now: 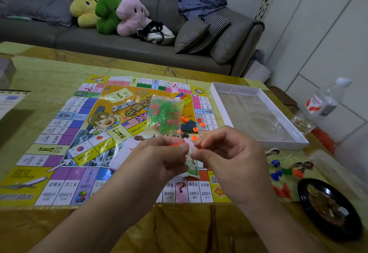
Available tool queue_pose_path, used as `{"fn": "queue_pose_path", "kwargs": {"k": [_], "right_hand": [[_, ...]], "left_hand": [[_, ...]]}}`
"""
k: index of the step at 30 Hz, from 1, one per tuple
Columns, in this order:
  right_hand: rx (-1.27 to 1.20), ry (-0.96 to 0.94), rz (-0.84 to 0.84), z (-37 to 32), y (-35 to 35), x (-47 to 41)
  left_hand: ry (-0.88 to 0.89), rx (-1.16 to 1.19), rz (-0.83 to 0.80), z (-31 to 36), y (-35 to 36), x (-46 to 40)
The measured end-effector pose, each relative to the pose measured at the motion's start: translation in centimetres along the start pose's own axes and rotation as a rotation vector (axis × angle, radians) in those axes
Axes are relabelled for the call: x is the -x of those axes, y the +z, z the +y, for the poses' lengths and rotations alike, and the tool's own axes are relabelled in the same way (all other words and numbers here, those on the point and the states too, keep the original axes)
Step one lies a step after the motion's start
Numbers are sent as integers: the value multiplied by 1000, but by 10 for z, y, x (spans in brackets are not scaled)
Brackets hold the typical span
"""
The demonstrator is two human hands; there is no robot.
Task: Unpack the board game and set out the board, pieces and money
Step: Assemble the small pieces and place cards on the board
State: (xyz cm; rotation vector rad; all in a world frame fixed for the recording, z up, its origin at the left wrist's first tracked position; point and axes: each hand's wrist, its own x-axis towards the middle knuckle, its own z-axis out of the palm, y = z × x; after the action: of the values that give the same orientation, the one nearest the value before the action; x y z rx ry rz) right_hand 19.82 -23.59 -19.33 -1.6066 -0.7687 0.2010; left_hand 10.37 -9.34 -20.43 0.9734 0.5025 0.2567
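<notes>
On a yellow-green table [49, 77] before a grey sofa [119, 41], both hands' fingers [179, 147] pinch a bag of pieces [166, 116].

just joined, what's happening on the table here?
A person is setting up a board game. The colourful paper game board lies unfolded on the yellow-green table. Both hands, left hand and right hand, pinch a clear plastic bag of green and red pieces above the board, apparently opening it. A few loose orange pieces lie on the board. The white box tray sits to the right, with blue, red and orange pawns nearby.
</notes>
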Motion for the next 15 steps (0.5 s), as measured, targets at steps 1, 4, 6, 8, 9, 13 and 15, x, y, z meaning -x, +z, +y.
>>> {"fn": "queue_pose_path", "kwargs": {"k": [1, 4, 6, 8, 9, 13, 15], "right_hand": [[4, -5, -11, 0, -1, 0], [32, -40, -62, -1, -2, -1], [74, -80, -81, -2, -2, -1], [69, -74, -62, -3, 0, 1], [53, -56, -41, -4, 1, 2], [63, -35, 5, -5, 2, 3], [79, -50, 16, -5, 1, 3]], "left_hand": [[-5, 6, 0, 0, 0, 0], [4, 15, -14, 3, 0, 0], [8, 21, -16, 4, 1, 0], [11, 10, -18, 4, 2, 1], [15, -3, -20, 4, 2, 1], [40, -52, -5, 0, 2, 1], [56, -67, -6, -1, 3, 2]]}}
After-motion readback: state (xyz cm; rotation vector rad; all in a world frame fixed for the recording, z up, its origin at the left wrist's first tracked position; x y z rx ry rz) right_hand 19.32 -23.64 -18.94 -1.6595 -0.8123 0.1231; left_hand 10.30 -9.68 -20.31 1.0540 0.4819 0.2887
